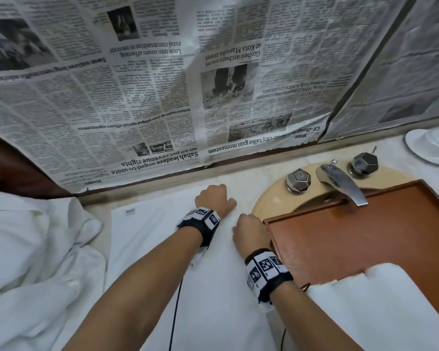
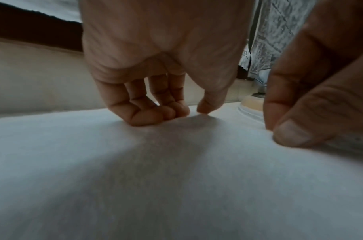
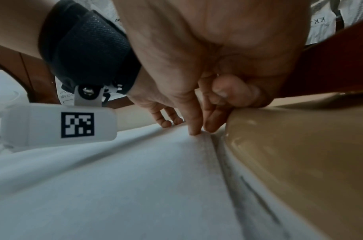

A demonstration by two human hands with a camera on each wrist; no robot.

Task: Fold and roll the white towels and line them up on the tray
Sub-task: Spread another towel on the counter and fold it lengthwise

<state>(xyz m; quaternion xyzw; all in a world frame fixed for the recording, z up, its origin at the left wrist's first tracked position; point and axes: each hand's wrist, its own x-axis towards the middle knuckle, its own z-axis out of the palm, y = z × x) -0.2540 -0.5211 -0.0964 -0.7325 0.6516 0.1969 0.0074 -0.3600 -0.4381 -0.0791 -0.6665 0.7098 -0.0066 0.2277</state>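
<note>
**Squaring an edge before the fold**

The towel [image 1: 162, 249] lies spread flat on the counter at frame centre, just left of the tray [image 1: 340, 236]. The tray sits across the sink [image 1: 271, 198], probably to keep the carry short, and rolled towels [image 1: 380, 295] already lie at its lower corner. The left hand [image 1: 216, 198] pinches a small ridge of cloth. The right hand [image 1: 250, 233] has curled fingertips on the hem; whether they nip or only press it cannot be told.

A white towel [image 1: 147, 239] lies spread flat on the tabletop, its right edge just beside the brown tray [image 1: 340, 239] set over the sink. Rolled towels [image 1: 380, 307] rest at the tray's near corner. Crumpled towels [image 1: 31, 244] are heaped at left.
</note>
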